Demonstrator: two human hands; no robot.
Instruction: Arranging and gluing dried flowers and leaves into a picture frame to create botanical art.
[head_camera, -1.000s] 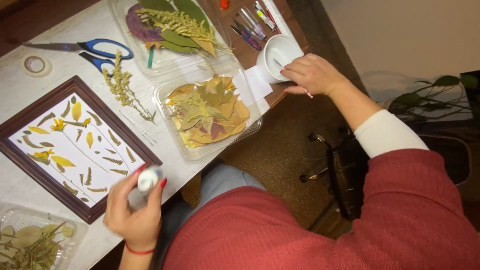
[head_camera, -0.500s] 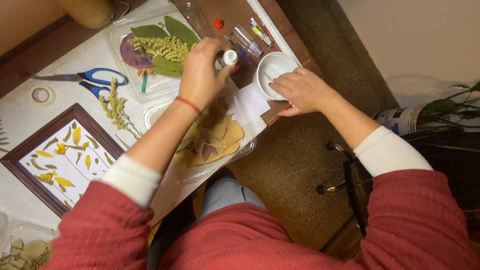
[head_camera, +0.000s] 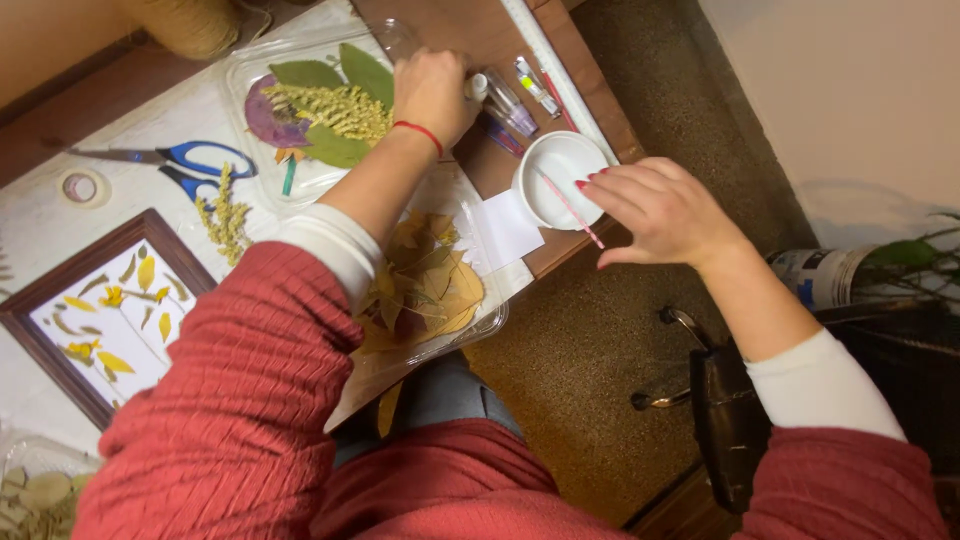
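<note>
We see a white bowl (head_camera: 562, 172) and take it as our landmark. The thin stick (head_camera: 570, 209) lying across it is pink, and the nails on our right hand (head_camera: 660, 210) beside it are red. Left of the bowl, our left hand (head_camera: 432, 92) wears a red wrist cord. Farther left lie blue-handled scissors (head_camera: 195, 165). Below and left of the bowl, the dried leaves (head_camera: 420, 290) are yellow-brown. Our ribbed sleeves (head_camera: 240, 400) are red over white cuffs.

White bottle (head_camera: 478, 87) beside tubes, thin stick (head_camera: 570, 207) over bowl (head_camera: 560, 160)
</note>
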